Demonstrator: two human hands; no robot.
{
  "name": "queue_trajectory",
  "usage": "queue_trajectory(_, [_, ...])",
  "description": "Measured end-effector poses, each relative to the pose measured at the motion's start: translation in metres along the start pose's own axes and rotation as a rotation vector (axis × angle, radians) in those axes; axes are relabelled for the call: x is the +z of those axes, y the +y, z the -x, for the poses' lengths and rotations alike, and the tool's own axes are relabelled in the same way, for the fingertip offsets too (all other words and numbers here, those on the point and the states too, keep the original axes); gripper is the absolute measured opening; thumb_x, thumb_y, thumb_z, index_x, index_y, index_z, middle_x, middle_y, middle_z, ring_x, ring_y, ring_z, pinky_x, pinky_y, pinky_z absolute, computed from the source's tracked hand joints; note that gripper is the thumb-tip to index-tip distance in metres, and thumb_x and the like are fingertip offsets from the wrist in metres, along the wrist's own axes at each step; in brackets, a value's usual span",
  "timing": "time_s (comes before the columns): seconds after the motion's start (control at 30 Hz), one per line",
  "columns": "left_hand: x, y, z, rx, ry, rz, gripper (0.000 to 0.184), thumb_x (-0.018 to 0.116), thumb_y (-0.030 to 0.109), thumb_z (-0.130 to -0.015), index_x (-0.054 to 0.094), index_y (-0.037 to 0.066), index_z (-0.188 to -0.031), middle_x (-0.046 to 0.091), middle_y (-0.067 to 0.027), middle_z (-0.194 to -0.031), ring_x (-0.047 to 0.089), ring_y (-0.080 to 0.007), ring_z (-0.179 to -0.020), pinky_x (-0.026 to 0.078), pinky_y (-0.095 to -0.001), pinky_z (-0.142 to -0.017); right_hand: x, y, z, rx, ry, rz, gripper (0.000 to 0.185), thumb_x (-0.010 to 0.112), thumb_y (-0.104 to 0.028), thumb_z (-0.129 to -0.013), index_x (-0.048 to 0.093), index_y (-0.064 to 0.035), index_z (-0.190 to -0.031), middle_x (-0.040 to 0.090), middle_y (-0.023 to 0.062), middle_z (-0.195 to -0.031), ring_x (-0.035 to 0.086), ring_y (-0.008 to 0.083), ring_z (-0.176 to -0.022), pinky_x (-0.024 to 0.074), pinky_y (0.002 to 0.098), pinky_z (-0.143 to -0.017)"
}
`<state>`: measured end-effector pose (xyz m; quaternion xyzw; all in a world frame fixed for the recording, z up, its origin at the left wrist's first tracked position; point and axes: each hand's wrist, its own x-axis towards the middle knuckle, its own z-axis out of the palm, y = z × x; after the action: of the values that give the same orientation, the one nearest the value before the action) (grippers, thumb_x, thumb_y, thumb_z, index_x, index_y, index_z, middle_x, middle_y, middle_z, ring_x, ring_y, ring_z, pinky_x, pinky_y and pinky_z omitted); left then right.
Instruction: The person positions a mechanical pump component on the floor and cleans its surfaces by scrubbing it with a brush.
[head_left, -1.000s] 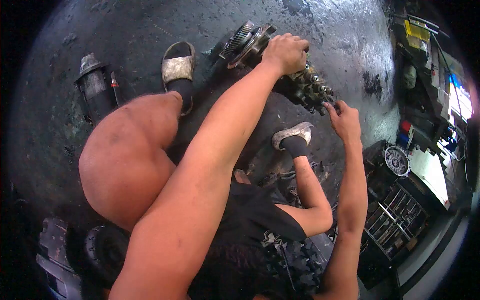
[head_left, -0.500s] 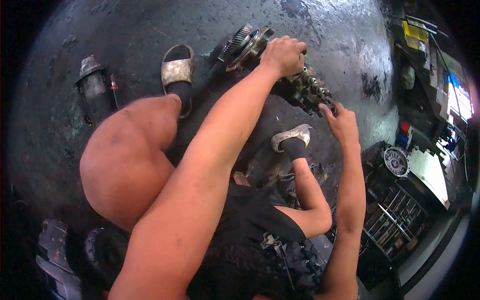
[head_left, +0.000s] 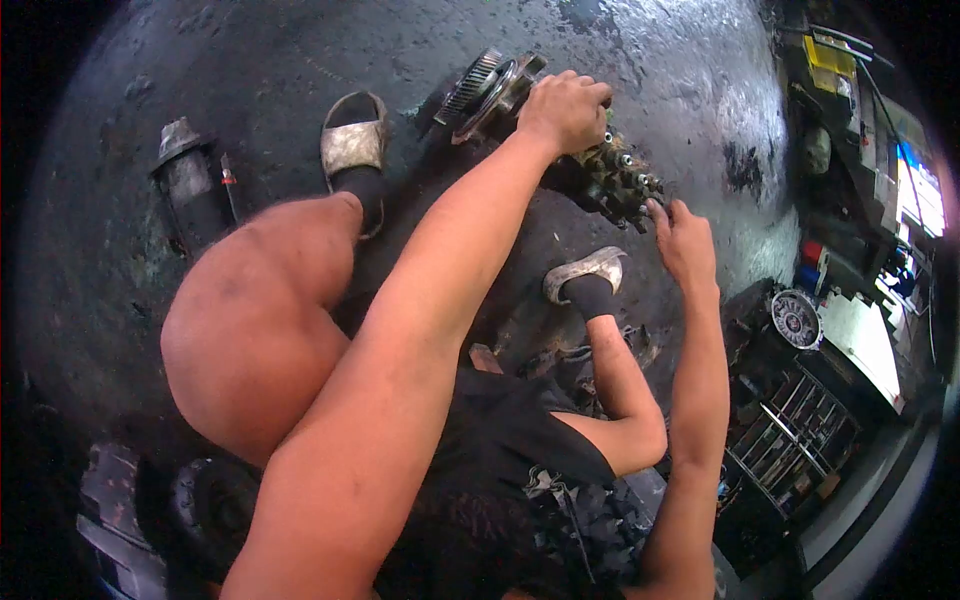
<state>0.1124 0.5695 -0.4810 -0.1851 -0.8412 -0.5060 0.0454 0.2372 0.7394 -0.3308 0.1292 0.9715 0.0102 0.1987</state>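
Note:
A greasy metal diesel injection pump (head_left: 622,185) lies on the dark floor, with a row of outlet fittings along one side. A toothed gear (head_left: 470,90) and a round flange sit at its far left end. My left hand (head_left: 566,112) is closed over the pump's middle, covering part of the body. At the pump's near right end is my right hand (head_left: 687,240), its thumb and forefinger bent in close to the end fittings. Whatever those fingertips pinch is too small to make out.
My sandalled feet, one in a worn sandal (head_left: 354,145), flank the pump. A cylindrical metal part (head_left: 186,175) stands to the left beside a red-marked tool (head_left: 228,178). On the right are a round metal housing (head_left: 796,319) and a rack of tools (head_left: 795,440).
My right thumb and fingertips have shifted slightly upward at the pump's end. My left hand keeps its hold, and the pump stays in nearly the same place.

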Motion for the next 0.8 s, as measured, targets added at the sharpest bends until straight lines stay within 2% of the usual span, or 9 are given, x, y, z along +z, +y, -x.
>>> queue_trajectory(0.17, [0.000, -0.001, -0.001, 0.012, -0.008, -0.012, 0.020, 0.057, 0.019, -0.080, 0.069, 0.013, -0.095, 0.070, -0.0080, -0.095, 0.064, -0.0294, -0.097, 0.051, -0.0452, -0.088, 0.008, 0.016, -0.005, -0.219, 0.038, 0.089, 0.039, 0.070, -0.035, -0.088, 0.060, 0.0008, -0.102, 0.067, 0.0233, -0.084, 0.065, 0.0434, -0.084, 0.0497, 0.0499, -0.073])
queue_trajectory(0.2, [0.000, -0.001, -0.001, 0.022, -0.002, -0.014, 0.020, 0.057, 0.019, -0.080, 0.069, 0.013, -0.095, 0.070, -0.0079, -0.095, 0.064, -0.0293, -0.097, 0.051, -0.0452, -0.088, 0.008, 0.015, -0.005, -0.216, 0.038, 0.090, 0.039, 0.070, -0.035, -0.088, 0.060, 0.0008, -0.102, 0.067, 0.0233, -0.084, 0.065, 0.0434, -0.084, 0.0497, 0.0499, -0.073])
queue_trajectory(0.27, [0.001, 0.000, 0.001, 0.016, 0.017, -0.024, 0.020, 0.057, 0.019, -0.080, 0.069, 0.013, -0.095, 0.070, -0.0076, -0.095, 0.064, -0.0293, -0.097, 0.051, -0.0452, -0.088, 0.006, 0.008, -0.006, 0.062, -0.108, 0.195, 0.038, 0.067, -0.036, -0.090, 0.059, -0.0001, -0.097, 0.066, 0.0219, -0.079, 0.064, 0.0431, -0.083, 0.0496, 0.0499, -0.072])
queue_trajectory(0.47, [0.001, -0.002, 0.000, 0.008, 0.003, -0.020, 0.021, 0.057, 0.020, -0.080, 0.069, 0.014, -0.096, 0.070, -0.0072, -0.096, 0.064, -0.0292, -0.097, 0.051, -0.0452, -0.088, -0.002, 0.015, -0.002, -0.198, -0.004, 0.041, 0.037, 0.063, -0.038, -0.092, 0.060, -0.0015, -0.098, 0.065, 0.0196, -0.076, 0.064, 0.0427, -0.084, 0.0497, 0.0503, -0.071])
queue_trajectory(0.6, [0.001, 0.000, -0.001, -0.009, -0.029, -0.033, 0.022, 0.057, 0.019, -0.080, 0.069, 0.013, -0.097, 0.070, -0.0076, -0.096, 0.063, -0.0294, -0.097, 0.051, -0.0448, -0.088, 0.000, 0.009, -0.004, 0.022, -0.056, 0.237, 0.040, 0.066, -0.040, -0.090, 0.061, -0.0008, -0.094, 0.065, 0.0218, -0.075, 0.063, 0.0451, -0.077, 0.0483, 0.0516, -0.069])
queue_trajectory(0.67, [-0.001, -0.001, -0.001, -0.007, -0.016, -0.033, 0.022, 0.056, 0.019, -0.080, 0.070, 0.013, -0.096, 0.070, -0.0075, -0.096, 0.063, -0.0294, -0.097, 0.051, -0.0447, -0.089, 0.002, 0.010, 0.001, -0.274, 0.178, 0.145, 0.043, 0.061, -0.046, -0.091, 0.064, -0.0031, -0.096, 0.067, 0.0193, -0.081, 0.066, 0.0401, -0.086, 0.0505, 0.0511, -0.074])
queue_trajectory(0.7, [-0.001, 0.000, -0.001, -0.001, -0.006, -0.028, 0.022, 0.056, 0.019, -0.080, 0.070, 0.013, -0.096, 0.070, -0.0073, -0.097, 0.063, -0.0294, -0.097, 0.051, -0.0445, -0.089, 0.002, 0.007, 0.000, -0.273, 0.177, 0.145, 0.043, 0.061, -0.046, -0.091, 0.064, -0.0031, -0.096, 0.067, 0.0193, -0.081, 0.066, 0.0401, -0.086, 0.0505, 0.0511, -0.074])
queue_trajectory(0.77, [0.000, 0.000, 0.000, 0.008, 0.000, -0.021, 0.022, 0.056, 0.018, -0.080, 0.070, 0.013, -0.096, 0.070, -0.0073, -0.096, 0.063, -0.0293, -0.098, 0.051, -0.0444, -0.088, -0.001, -0.002, 0.000, 0.082, -0.077, 0.314, 0.043, 0.059, -0.048, -0.091, 0.065, -0.0049, -0.096, 0.068, 0.0182, -0.088, 0.066, 0.0389, -0.090, 0.0509, 0.0506, -0.076])
queue_trajectory(0.8, [0.000, 0.000, 0.000, 0.017, 0.011, -0.020, 0.022, 0.056, 0.018, -0.080, 0.070, 0.013, -0.096, 0.070, -0.0074, -0.096, 0.064, -0.0293, -0.098, 0.051, -0.0443, -0.088, -0.001, -0.002, 0.001, 0.083, -0.076, 0.314, 0.043, 0.059, -0.048, -0.091, 0.065, -0.0049, -0.096, 0.068, 0.0182, -0.088, 0.066, 0.0389, -0.090, 0.0509, 0.0506, -0.076])
